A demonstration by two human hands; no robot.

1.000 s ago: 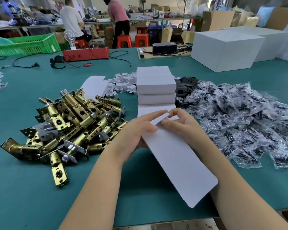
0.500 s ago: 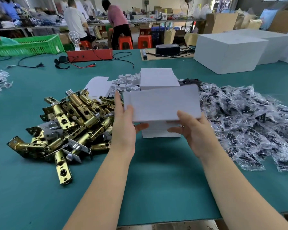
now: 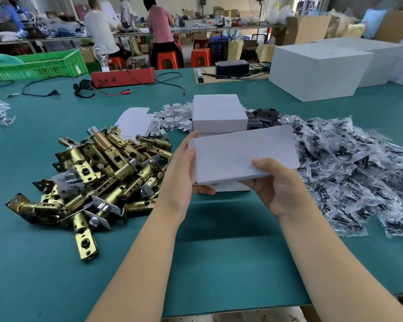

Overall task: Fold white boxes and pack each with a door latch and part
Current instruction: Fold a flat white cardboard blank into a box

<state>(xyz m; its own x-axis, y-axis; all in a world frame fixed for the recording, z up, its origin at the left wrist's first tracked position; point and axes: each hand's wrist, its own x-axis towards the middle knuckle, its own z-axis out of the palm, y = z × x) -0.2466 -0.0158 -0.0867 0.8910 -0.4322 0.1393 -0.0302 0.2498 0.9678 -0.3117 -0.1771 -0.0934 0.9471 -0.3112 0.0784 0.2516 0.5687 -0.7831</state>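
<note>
Here, seen from a head-worn camera, two bare hands hold a flat white box blank (image 3: pixel 242 156) in the air above a green table (image 3: pixel 219 252), just in front of a stack of folded white boxes (image 3: pixel 219 113). The left hand (image 3: pixel 182 180) grips the blank's left end, fingers running up behind the card and thumb curled under its lower edge; the right hand (image 3: pixel 277 187) pinches the lower edge near the middle, thumb on the front face. The blank looks like thin card — light, stiff across its panels but easy to crease or dent, so it is probably best held at its edges and bent only along its score lines. It is not yet opened into a box and holds nothing. To the left lies a heap of brass door latches (image 3: pixel 98 177), which look heavy, hard and smooth, with sharp-cornered plates; a latch would likely be easiest to lift by its barrel. To the right spreads a pile of small parts in clear plastic bags (image 3: pixel 349 177) — light, crinkly and slippery by the look of them. Whether the stacked boxes are filled cannot be told, since they are closed. A green crate (image 3: pixel 37 66) stands far left; its contents cannot be made out.
</note>
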